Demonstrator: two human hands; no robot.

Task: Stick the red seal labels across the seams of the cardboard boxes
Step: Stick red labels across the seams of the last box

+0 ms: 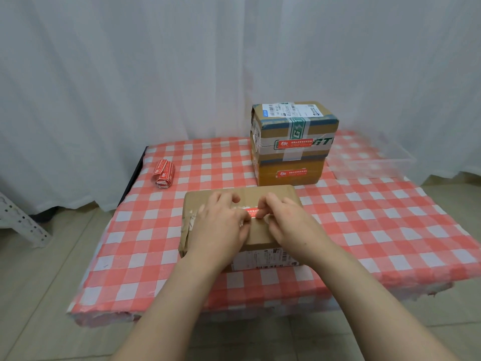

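A head-worn camera looks down at a table under a red-and-white checked cloth (364, 230). In the centre of the frame lies a flat cardboard box (203, 201), and both of the person's hands are on its top.

The red seal label (251, 211) sits on the box top between the hands; only a short red stretch with white print shows. The left hand (221, 222) covers the label's left end with bent fingers. Whether they pinch it or only press is not clear. The right hand (283, 220) has its fingertips bunched together at the label's right part, apparently pinching an edge there.

Judging from this, the step in hand is laying the label down over the box's seam. To do it well, one hand should hold the stuck end firm while the other lowers the free end flat, then rubs outward from the middle so no wrinkle or bubble forms. The strip should cross the seam, with some of it on each flap.

In the upper right centre two stacked boxes (294, 126) each already carry a red label. A bundle of spare labels (163, 174) lies at the left of the table, well apart. A clear tray (372, 162) sits at the far right.
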